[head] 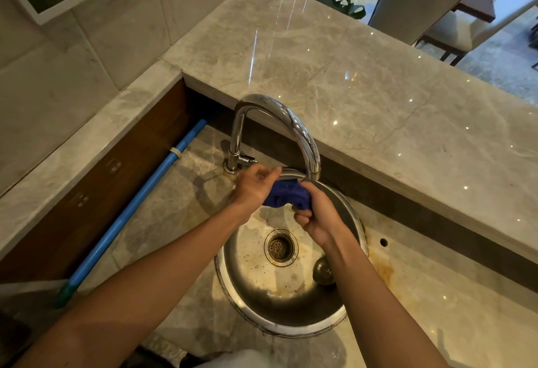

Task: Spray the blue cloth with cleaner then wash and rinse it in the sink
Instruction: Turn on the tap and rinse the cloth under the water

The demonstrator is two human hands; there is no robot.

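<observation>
Because the cloth (286, 196) is to be washed under running water, both hands hold it bunched up right below the mouth of the tap (279, 132), over the far side of the round steel sink (230, 274); whether water is flowing I cannot tell. With fingers curled and closed, the left hand (253, 188) pinches the cloth's left end; the right hand (317, 217) is a tight fist around the other end, so the fabric is stretched between them, which looks like rubbing or wringing. Keeping it above the basin lets drips fall toward the drain (281, 247), which sits open, its plug (322, 269) lying aside in the bowl. A blue pole (136, 201) rests along the left edge of the table (436, 295), clear of the work; no spray bottle is in view, so I judge the spraying done.
</observation>
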